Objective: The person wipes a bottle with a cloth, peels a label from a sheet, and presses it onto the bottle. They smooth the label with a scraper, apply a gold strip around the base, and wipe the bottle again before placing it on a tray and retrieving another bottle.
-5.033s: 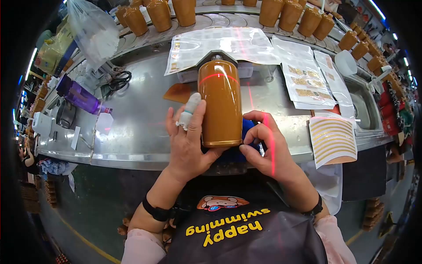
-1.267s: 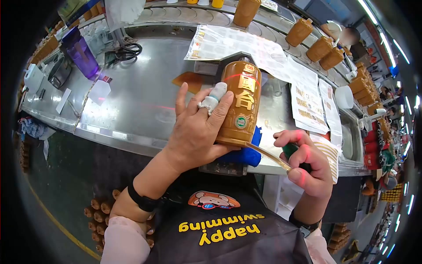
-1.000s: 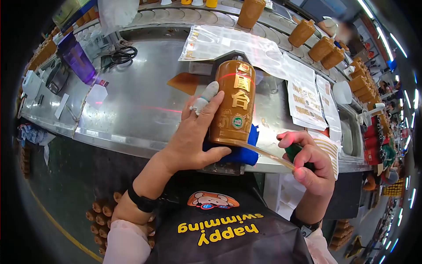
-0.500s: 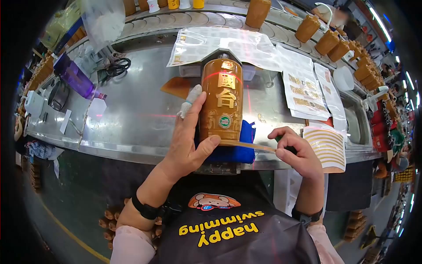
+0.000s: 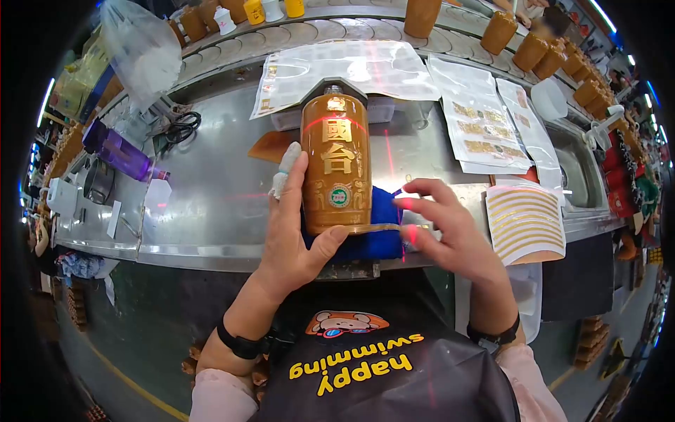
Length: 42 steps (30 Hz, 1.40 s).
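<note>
A brown glazed bottle [image 5: 337, 165] with gold characters and a round green mark lies on a blue cloth [image 5: 385, 211], its neck toward a dark angular holder [image 5: 357, 94]. My left hand [image 5: 290, 235] presses its left side, with the thumb on the lower edge. A whitish cover wraps one of its fingers. A thin gold strip [image 5: 383, 227] runs along the bottle's base and sticks out to the right. At the strip's free end is my right hand [image 5: 450, 235], thumb and fingers apart and curved around it; whether they touch the strip is hard to tell.
Sheets of gold labels [image 5: 485, 126] and a sheet of curved gold strips [image 5: 526, 224] lie at the right, near a sink [image 5: 580, 179]. A purple bottle [image 5: 119, 151] and a black cable [image 5: 184, 128] are at the left. Brown bottles [image 5: 422, 17] stand on the conveyor behind; a person is at the upper right.
The view has shifted, so the bottle appears further left. My right hand has come nearer the bottle and its fingers have spread. The strip's protruding part looks shorter.
</note>
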{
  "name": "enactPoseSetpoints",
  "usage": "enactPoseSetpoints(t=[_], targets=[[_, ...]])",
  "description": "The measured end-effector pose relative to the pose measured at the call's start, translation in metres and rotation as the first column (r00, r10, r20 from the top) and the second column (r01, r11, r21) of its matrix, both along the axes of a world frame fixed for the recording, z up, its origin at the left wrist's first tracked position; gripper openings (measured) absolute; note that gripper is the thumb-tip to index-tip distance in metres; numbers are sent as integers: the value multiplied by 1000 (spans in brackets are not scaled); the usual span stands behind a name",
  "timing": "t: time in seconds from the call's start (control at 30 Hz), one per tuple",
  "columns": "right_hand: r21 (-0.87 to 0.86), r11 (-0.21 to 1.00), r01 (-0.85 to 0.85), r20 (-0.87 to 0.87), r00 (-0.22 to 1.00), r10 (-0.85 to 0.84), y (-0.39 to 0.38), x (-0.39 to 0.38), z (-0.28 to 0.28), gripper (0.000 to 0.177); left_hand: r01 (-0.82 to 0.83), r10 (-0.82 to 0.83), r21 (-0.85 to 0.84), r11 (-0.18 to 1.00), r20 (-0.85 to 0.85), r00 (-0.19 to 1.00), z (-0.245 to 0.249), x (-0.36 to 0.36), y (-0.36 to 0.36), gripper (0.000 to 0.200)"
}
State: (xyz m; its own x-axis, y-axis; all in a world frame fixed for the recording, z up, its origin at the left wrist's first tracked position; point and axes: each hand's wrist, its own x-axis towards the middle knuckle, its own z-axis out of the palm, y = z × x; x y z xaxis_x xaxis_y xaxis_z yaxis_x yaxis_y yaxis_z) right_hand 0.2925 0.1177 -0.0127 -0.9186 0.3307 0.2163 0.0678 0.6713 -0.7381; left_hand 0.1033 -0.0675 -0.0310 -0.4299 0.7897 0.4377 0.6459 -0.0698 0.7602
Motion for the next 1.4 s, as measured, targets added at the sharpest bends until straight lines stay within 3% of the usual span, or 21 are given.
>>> enactPoseSetpoints(t=[0.13,0.27,0.37,0.47,0.73,0.83,0.93,0.97,1.03,1.13,1.4], targets=[[19,995,-98,-94,991,99,-16,-23,-11,27,23,-33,61,998,171,985,2,5,4,87],[-18,992,-122,-89,989,120,-15,-25,-13,22,4,-7,33,999,83,997,-2,1,3,87],[-323,930,-176,-94,984,154,-9,-20,-7,18,4,-8,40,999,102,995,-1,5,5,87],[-434,876,-210,-122,977,174,-7,-18,3,15,-14,11,29,999,79,997,-1,6,6,87],[-322,937,-138,-94,989,113,-7,-22,-12,14,-45,45,-5,999,39,998,-1,8,5,88],[-297,947,-118,-81,992,98,-9,-24,-14,15,-27,23,36,999,116,993,2,11,7,85],[-279,954,-106,-67,994,91,-9,-25,-14,16,-70,55,147,987,100,993,-2,10,2,70],[-274,956,-102,-63,994,88,-9,-25,-15,16,-72,87,164,984,-89,992,-3,7,-4,61],[-272,956,-109,-71,993,93,-8,-24,-17,16,-61,145,196,979,-449,882,-4,1,-20,43],[-281,953,-113,-73,993,96,-8,-25,-17,16,72,43,142,987,-674,738,1,9,-25,15],[-289,951,-111,-76,993,93,-8,-25,-18,16,201,-45,90,975,-812,582,16,6,-7,25]])
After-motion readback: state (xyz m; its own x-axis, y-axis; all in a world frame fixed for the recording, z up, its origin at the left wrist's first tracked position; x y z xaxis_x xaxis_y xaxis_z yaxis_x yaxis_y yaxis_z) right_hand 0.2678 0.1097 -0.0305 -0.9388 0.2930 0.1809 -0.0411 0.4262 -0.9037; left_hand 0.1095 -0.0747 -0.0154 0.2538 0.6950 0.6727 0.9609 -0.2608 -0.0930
